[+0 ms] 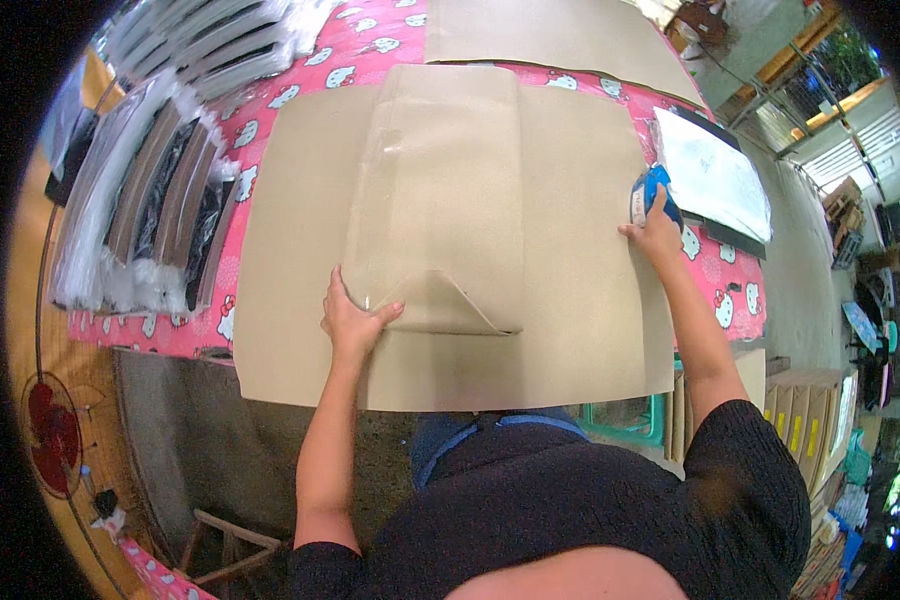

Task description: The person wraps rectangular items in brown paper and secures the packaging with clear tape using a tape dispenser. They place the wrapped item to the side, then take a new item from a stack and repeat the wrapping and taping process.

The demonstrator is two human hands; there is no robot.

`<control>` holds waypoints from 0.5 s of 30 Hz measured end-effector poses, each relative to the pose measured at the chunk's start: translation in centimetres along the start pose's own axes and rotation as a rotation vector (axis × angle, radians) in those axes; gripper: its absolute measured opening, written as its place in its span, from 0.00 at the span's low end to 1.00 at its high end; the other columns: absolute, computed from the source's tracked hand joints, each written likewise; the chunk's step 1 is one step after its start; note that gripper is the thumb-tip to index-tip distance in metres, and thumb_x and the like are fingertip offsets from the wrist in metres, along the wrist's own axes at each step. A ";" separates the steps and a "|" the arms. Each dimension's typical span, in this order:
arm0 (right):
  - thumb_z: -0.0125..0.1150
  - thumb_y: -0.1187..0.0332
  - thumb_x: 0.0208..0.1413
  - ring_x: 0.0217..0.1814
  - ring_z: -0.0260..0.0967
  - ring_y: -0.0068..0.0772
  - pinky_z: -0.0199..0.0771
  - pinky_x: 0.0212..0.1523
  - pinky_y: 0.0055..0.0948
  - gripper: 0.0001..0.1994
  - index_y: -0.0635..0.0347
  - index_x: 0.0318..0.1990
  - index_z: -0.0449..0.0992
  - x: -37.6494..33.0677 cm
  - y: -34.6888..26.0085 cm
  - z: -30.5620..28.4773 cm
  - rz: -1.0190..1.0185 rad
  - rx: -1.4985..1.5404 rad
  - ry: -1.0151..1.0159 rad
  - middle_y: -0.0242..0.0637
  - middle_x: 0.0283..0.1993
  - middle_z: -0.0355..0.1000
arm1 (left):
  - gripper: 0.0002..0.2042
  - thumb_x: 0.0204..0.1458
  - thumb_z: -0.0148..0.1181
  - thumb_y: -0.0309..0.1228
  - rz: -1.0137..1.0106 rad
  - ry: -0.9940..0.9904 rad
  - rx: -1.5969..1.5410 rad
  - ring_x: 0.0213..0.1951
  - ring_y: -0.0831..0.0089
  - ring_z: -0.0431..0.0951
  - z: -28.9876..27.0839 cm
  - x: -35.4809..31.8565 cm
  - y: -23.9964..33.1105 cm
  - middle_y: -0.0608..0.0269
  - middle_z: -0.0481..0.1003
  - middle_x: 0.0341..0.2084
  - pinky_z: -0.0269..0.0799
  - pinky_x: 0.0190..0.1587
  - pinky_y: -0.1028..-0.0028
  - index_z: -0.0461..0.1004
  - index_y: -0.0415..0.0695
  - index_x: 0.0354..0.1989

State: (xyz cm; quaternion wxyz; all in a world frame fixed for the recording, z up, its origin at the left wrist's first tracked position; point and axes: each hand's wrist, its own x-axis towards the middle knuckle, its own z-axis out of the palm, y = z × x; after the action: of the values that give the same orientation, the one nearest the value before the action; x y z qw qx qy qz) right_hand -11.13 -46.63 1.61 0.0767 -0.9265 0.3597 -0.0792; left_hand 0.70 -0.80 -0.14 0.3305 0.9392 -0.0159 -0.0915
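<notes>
I see a big paper sheet (pixel 570 300) lying across the bench (pixel 300 75), with a folded parcel (pixel 440 200) on its middle, my left hand (pixel 353 320) on the parcel's near left corner and my right hand (pixel 655 232) at the sheet's right edge touching a tape dispenser (pixel 650 192). Bagged stacks (pixel 150 210) lie to the left, a flat packet (pixel 715 180) to the right, and another sheet (pixel 550 35) behind.

Bagged dark strips (pixel 155 205) on pink tablecloth (pixel 735 290); red fan (pixel 52 435) below.
</notes>
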 end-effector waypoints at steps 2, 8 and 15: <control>0.72 0.58 0.32 0.46 0.69 0.50 0.69 0.43 0.42 0.41 0.61 0.54 0.56 0.5 -1.9 -0.6 -0.016 0.120 -0.117 0.59 0.42 0.68 | 0.55 0.21 0.75 0.40 0.008 0.016 -0.004 0.58 0.53 0.60 -0.1 0.0 -0.2 0.45 0.60 0.56 0.54 0.59 0.62 0.48 0.43 0.62; 0.75 0.56 0.27 0.47 0.67 0.35 0.66 0.47 0.31 0.37 0.54 0.50 0.65 -6.2 -19.0 -7.4 -0.664 0.825 -0.502 0.43 0.44 0.69 | 0.54 0.20 0.75 0.42 -0.048 0.076 -0.043 0.57 0.56 0.58 -0.3 -0.7 -1.4 0.51 0.61 0.56 0.50 0.57 0.51 0.51 0.42 0.61; 0.65 0.59 0.29 0.40 0.72 0.34 0.70 0.45 0.29 0.31 0.59 0.48 0.73 -8.8 -31.1 -3.6 -0.949 0.596 -0.656 0.43 0.41 0.74 | 0.53 0.19 0.76 0.42 -0.246 0.276 -0.201 0.58 0.55 0.53 1.7 -3.0 0.1 0.53 0.53 0.55 0.46 0.54 0.48 0.49 0.44 0.58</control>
State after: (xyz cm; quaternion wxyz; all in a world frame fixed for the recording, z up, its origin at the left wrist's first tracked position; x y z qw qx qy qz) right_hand 2.10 -18.34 10.48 0.3930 -0.8999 -0.1683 0.0864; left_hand -2.59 -1.65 -0.91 0.4081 0.8999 0.1536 -0.0030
